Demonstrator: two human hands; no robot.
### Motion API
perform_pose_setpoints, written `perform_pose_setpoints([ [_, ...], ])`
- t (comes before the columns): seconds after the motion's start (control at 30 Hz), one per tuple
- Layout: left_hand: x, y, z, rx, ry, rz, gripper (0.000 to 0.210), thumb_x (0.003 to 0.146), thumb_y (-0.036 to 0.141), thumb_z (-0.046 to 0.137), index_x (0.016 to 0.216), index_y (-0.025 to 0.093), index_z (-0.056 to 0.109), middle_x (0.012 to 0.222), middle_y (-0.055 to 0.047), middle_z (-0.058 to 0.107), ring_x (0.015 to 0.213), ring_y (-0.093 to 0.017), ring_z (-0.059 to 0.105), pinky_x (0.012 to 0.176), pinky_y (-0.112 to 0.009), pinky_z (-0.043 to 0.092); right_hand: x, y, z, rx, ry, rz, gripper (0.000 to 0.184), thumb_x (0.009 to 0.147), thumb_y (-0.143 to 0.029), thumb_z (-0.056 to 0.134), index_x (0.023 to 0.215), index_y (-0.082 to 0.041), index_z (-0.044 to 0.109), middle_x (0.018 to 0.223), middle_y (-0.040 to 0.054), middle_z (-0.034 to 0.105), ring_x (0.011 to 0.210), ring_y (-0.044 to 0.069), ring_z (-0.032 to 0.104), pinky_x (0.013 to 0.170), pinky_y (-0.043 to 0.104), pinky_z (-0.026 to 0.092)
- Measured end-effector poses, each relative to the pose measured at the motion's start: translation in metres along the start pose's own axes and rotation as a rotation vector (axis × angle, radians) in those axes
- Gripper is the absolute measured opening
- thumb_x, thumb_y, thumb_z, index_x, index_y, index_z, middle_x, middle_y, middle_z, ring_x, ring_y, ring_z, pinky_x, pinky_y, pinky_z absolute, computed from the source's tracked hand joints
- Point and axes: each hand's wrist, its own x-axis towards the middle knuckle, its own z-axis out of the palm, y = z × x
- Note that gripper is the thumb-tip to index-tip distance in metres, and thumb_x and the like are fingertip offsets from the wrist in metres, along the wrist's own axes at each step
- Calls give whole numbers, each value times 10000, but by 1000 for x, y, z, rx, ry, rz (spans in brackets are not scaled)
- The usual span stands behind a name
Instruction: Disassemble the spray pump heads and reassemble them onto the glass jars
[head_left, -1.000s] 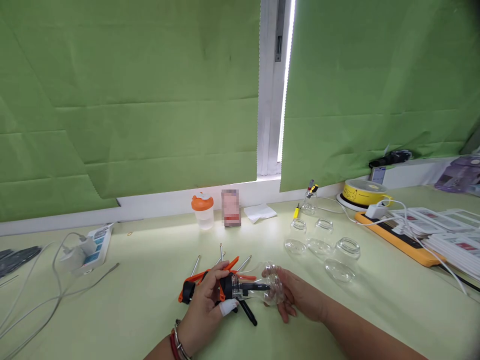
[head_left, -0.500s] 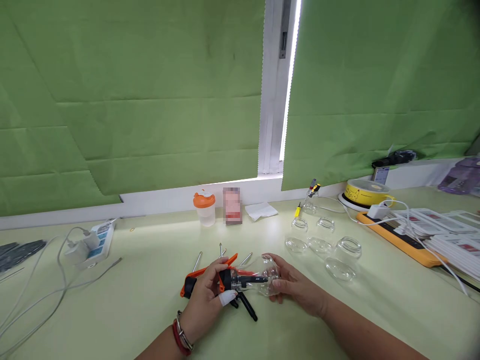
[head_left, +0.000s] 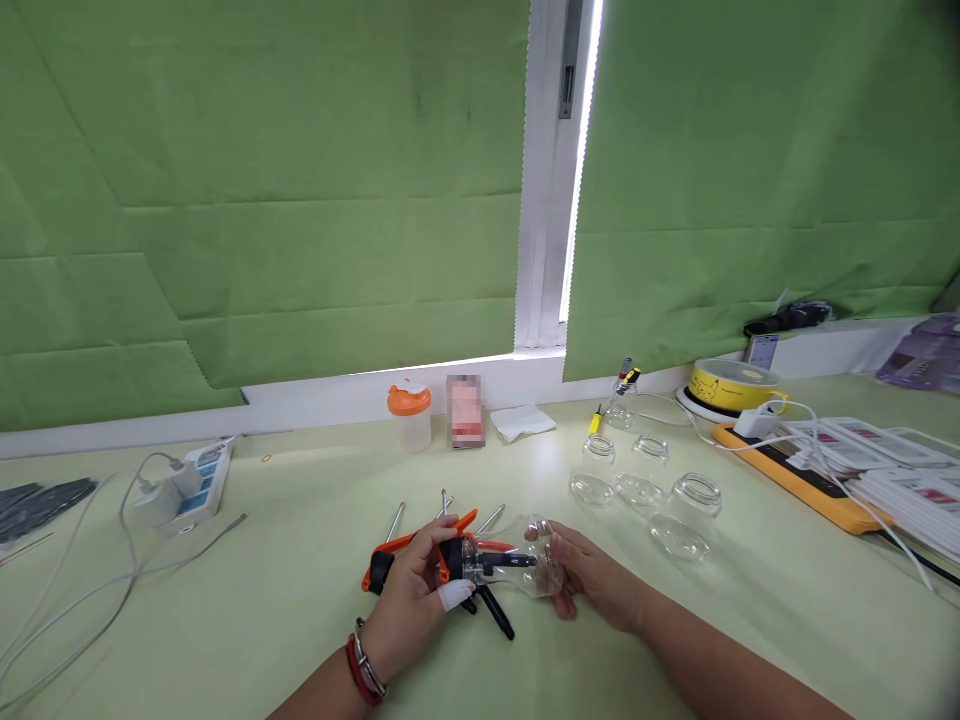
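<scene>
A clear bottle, wide at its base, lies sideways between my hands just over the table. My left hand, with white tape on its thumb, is closed around its black and orange neck end. My right hand curls round the base. Long black and red shapes show through the wall; I cannot tell whether they are inside or behind. Under and beside my left hand lie orange and black parts, partly hidden, black rods and several thin metal rods.
To the right stand several clear glass vessels. Behind are an orange-lidded cup, a white tissue and a jar with tools. A power strip with cables lies left; an orange and black strip lies right.
My right hand has shifted slightly right and its fingers have changed position around the bottle's base. My left hand keeps its hold on the neck end.
</scene>
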Motion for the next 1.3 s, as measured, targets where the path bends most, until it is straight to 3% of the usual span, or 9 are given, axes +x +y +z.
perform_pose_setpoints([
  [0.23, -3, 3, 2, -2, -2, 23, 425, 629, 208, 784, 1015, 211, 606, 1383, -152, 421, 1274, -302, 427, 1004, -437, 416, 0, 0, 0, 6, -7, 4, 526, 811, -664, 445, 1039, -190, 445, 632, -20, 597, 410, 90, 527, 389, 184, 345],
  [0.53, -4, 5, 2, -2, -54, 48, 414, 635, 175, 773, 1004, 224, 591, 1400, -149, 365, 1173, -298, 529, 958, -431, 455, -1, 1, 3, -54, 72, 78, 720, 787, -776, 250, 695, -130, 554, 564, 23, 588, 349, 81, 486, 380, 201, 325],
  [0.73, -4, 5, 2, 27, -62, 64, 408, 632, 147, 763, 994, 216, 587, 1382, -145, 375, 1185, -300, 524, 958, -421, 463, 2, 6, 0, -37, 88, 107, 787, 771, -801, 186, 708, -120, 575, 552, 29, 583, 334, 86, 481, 352, 196, 293],
  [0.93, -1, 12, 0, 5, 25, 71, 395, 622, 167, 769, 974, 202, 595, 1311, -144, 469, 1163, -299, 544, 937, -407, 481, 3, 1, 4, 18, 44, 92, 771, 783, -789, 154, 814, -139, 567, 647, 47, 602, 450, 125, 543, 419, 233, 379],
  [1.03, 3, 16, -5, 5, 119, 80, 395, 621, 206, 775, 973, 194, 595, 1291, -140, 496, 1177, -299, 532, 950, -407, 471, 1, 0, 10, -202, 122, -61, 670, 879, -668, 159, 800, -147, 573, 658, 57, 586, 577, 156, 558, 569, 302, 455],
  [1.13, 6, 20, -8, 22, 228, 82, 405, 622, 236, 777, 980, 199, 592, 1296, -125, 502, 1212, -290, 500, 988, -415, 438, -4, -2, 23, -681, 202, -308, 434, 928, -480, 311, 992, -166, 603, 967, 123, 613, 907, 225, 565, 838, 393, 439],
  [1.2, 6, 21, -9, 25, 268, 91, 410, 617, 249, 781, 979, 199, 594, 1299, -121, 504, 1224, -293, 488, 999, -421, 426, -6, -3, 36, -991, 104, -425, 372, 899, -375, 410, 1210, -217, 539, 1254, 136, 516, 1161, 282, 447, 998, 464, 321],
  [1.3, 6, 23, -7, 17, 263, 125, 410, 610, 248, 784, 974, 199, 601, 1308, -123, 493, 1223, -302, 489, 982, -413, 441, -2, -3, 56, -1269, -109, -482, 542, 851, -374, 493, 1374, -284, 386, 1491, 114, 264, 1327, 358, 246, 1062, 564, 157],
])
